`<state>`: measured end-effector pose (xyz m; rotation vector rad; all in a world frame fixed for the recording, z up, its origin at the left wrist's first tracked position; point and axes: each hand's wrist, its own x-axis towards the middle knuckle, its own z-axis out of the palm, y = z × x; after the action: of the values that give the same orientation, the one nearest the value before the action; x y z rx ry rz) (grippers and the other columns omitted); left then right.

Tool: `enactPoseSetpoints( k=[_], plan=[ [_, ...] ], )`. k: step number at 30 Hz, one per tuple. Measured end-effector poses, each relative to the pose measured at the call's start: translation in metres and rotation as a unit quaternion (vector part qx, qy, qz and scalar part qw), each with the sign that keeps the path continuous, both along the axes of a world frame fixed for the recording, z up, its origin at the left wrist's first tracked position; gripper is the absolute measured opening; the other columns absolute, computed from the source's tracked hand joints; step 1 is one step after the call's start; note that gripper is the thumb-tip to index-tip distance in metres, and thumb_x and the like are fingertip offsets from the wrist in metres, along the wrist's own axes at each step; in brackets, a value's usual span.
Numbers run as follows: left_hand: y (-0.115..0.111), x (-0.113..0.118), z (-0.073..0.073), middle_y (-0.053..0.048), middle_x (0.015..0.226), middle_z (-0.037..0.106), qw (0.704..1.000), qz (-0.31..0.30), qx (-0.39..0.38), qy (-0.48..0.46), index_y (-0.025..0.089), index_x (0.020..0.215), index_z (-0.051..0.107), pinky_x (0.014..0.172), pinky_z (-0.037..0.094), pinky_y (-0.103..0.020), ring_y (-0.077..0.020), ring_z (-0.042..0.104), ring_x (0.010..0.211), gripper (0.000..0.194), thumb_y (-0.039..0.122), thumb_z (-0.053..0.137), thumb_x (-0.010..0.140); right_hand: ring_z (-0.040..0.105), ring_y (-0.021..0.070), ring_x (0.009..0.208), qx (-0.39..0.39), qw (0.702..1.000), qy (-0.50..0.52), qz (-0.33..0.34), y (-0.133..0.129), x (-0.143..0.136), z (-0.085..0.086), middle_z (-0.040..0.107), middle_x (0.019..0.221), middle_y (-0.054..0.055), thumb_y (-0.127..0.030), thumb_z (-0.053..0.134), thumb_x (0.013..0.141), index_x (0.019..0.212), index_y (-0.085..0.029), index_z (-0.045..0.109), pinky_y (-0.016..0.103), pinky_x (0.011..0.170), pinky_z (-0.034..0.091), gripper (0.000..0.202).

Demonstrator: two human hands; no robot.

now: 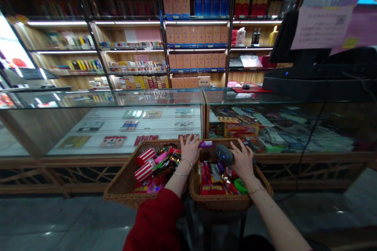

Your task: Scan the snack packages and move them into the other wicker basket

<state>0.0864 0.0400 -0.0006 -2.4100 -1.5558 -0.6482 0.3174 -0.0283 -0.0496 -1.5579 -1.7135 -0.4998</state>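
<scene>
My left hand [190, 150] is above the inner rims of two wicker baskets, its fingers bent around one end of a small purple tube-like packet [206, 144]. What is printed on the packet is too small to read. My right hand [242, 160] grips a dark grey barcode scanner [224, 154] with a blue light on it, its head pointing left toward the packet. The left basket [118, 184] holds red-and-white striped cups [144, 173] and colourful small goods. In the right basket [224, 204] lie red packets [207, 178] and a green round item [240, 185].
A glass display counter [147, 100] runs behind the baskets, with flat packs inside. On its right stand a monitor [284, 39] and a hanging black cable [312, 133]. Shelves of boxes [196, 37] line the back wall.
</scene>
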Motion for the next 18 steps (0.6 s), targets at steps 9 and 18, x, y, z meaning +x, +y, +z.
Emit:
enactPoseSetpoints(
  k=[9, 18],
  plan=[
    [-0.012, -0.030, 0.008, 0.003, 0.143, 0.057, 0.998, 0.042, -0.010, -0.050, 0.036, 0.123, 0.061, 0.116, 0.012, -0.073, -0.0287, 0.033, 0.145, 0.033, 0.031, 0.055, 0.091, 0.037, 0.0277, 0.137, 0.012, 0.999, -0.034, -0.012, -0.002, 0.003, -0.005, 0.068, 0.127, 0.004, -0.018, 0.052, 0.077, 0.092, -0.024, 0.071, 0.047, 0.102, 0.026, 0.025],
    [-0.030, -0.107, 0.011, 0.000, 0.146, 0.055, 0.996, 0.071, -0.011, -0.056, 0.034, 0.126, 0.060, 0.115, 0.018, -0.071, -0.0294, 0.028, 0.147, 0.035, 0.030, 0.052, 0.092, 0.038, 0.0282, 0.136, 0.013, 0.998, -0.054, -0.011, -0.005, 0.007, -0.008, 0.069, 0.126, 0.005, -0.020, 0.051, 0.078, 0.093, -0.023, 0.071, 0.047, 0.100, 0.026, 0.025]
  ],
)
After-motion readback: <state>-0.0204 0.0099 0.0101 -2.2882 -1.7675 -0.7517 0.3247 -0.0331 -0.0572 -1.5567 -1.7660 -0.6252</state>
